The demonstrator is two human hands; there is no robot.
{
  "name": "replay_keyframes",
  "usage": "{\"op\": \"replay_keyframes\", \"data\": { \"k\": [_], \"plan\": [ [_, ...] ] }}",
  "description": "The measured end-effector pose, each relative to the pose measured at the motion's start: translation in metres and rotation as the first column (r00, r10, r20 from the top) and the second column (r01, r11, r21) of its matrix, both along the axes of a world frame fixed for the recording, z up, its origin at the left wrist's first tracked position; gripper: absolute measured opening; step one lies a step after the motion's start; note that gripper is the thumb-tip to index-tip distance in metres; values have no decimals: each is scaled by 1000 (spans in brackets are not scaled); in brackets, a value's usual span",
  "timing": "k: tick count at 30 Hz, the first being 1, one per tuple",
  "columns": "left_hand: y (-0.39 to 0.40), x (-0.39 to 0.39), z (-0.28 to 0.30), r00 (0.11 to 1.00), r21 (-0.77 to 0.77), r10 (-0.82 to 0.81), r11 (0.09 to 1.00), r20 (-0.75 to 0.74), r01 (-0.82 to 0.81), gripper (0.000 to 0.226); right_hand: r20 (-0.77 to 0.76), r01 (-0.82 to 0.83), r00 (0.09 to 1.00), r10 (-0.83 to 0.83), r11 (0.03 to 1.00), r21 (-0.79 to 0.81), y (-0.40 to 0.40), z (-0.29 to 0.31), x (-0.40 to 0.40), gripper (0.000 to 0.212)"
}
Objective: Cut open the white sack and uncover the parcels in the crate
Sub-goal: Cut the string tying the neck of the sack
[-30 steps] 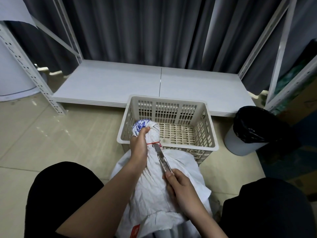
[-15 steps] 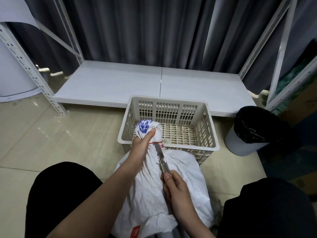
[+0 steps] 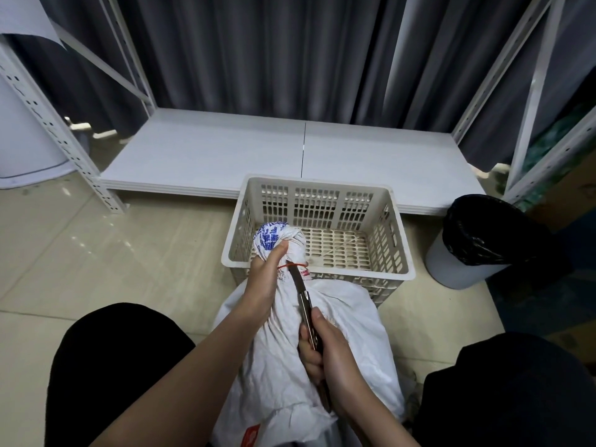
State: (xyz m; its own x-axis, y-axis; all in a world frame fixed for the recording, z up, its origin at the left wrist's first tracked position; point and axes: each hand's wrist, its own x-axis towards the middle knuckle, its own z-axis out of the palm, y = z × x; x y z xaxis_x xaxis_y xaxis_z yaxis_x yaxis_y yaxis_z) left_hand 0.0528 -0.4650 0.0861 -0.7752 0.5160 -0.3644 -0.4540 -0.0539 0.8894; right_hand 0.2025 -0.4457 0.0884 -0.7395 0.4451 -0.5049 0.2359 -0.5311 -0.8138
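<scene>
A full white sack (image 3: 348, 321) stands on the floor between my knees, leaning on the near wall of a beige slotted crate (image 3: 395, 250). Its bunched neck, printed blue, is tied with a red string (image 3: 295, 265). My left hand (image 3: 266, 280) grips the neck just below the knot. My right hand (image 3: 325, 353) holds a utility knife (image 3: 303, 295), whose blade tip touches the red string. The crate's visible floor holds nothing; no parcels show.
A low white shelf board (image 3: 225, 156) of a metal rack lies behind the crate, with dark curtains behind it. A grey bin with a black liner (image 3: 480, 240) stands right of the crate. Beige tiled floor spreads to the left.
My right hand has slid the knife forward along the sack, bringing the blade tip up to the red string. My left hand keeps its grip on the neck.
</scene>
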Motion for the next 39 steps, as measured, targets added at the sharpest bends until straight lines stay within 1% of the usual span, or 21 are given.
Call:
{"op": "replay_keyframes", "data": {
  "k": [1, 2, 3, 4, 6, 7, 8, 10, 11, 12, 15, 18, 20, 22, 25, 27, 29, 31, 33, 39],
  "plan": [
    [0, -2, -3, 999, -19, 15, 1000, 34, -14, 57, 11, -9, 1000, 9, 1000, 22, 0, 0, -1, 40],
    [0, -5, -8, 998, -27, 16, 1000, 61, -15, 74, 20, -17, 1000, 16, 999, 51, -1, 1, -2, 39],
    [-1, -8, -14, 997, -33, 6, 999, 74, -4, 82, 26, -22, 999, 20, 997, 77, -1, 1, -2, 38],
    [0, -9, -16, 997, -30, -4, 1000, 80, 6, 85, 30, -25, 999, 22, 995, 96, -1, 1, -2, 38],
    [1, -9, -14, 997, -39, -15, 999, 77, 18, 83, 34, -28, 999, 24, 995, 100, 0, 3, -1, 37],
    [0, -8, -10, 997, -43, -19, 999, 71, 22, 78, 32, -31, 999, 28, 995, 92, 1, 3, -1, 37],
    [0, -6, -6, 997, -44, -29, 999, 66, 32, 69, 29, -33, 999, 30, 996, 85, 3, 3, -1, 37],
    [0, -3, 0, 997, -35, -55, 998, 45, 57, 38, 23, -37, 999, 35, 995, 88, 6, 1, -1, 38],
    [-1, -4, 0, 997, -33, -64, 997, 42, 65, 29, 20, -39, 999, 37, 995, 97, 6, 0, -1, 38],
    [-1, -4, 0, 997, -31, -71, 997, 43, 72, 26, 17, -40, 999, 38, 993, 111, 6, -2, -1, 39],
    [-3, -6, -1, 993, -31, -100, 994, 56, 102, 30, 22, -30, 999, 26, 983, 181, 7, -8, 0, 42],
    [-4, -9, -2, 988, -74, -142, 986, 66, 147, 51, 20, -42, 999, 38, 961, 273, 8, -12, 1, 47],
    [-4, -12, -3, 982, -89, -185, 978, 44, 188, 45, 15, -42, 999, 39, 953, 301, 8, -12, 2, 47],
    [-3, -16, -1, 970, -96, -238, 965, 53, 243, 38, 15, -35, 999, 32, 943, 330, 9, -12, 2, 46],
    [-4, -24, 3, 925, -92, -363, 923, 112, 373, 37, 16, -36, 999, 33, 941, 335, 10, -12, 2, 45],
    [-6, -29, 7, 888, -135, -437, 881, 142, 454, 34, 11, -39, 999, 38, 946, 323, 10, -11, 3, 44],
    [-6, -35, 9, 864, -178, -479, 847, 157, 502, 39, 6, -41, 999, 41, 949, 312, 9, -10, 3, 43],
    [-4, -38, 7, 860, -205, -487, 836, 151, 509, 55, 1, -37, 999, 39, 950, 309, 8, -11, 3, 43],
    [-1, -40, 4, 868, -222, -473, 839, 151, 496, 67, -1, -31, 999, 34, 947, 320, 9, -13, 3, 43],
    [2, -40, 2, 881, -252, -450, 844, 145, 473, 74, -17, -13, 1000, 20, 942, 336, 10, -18, 4, 41]
  ]
}}
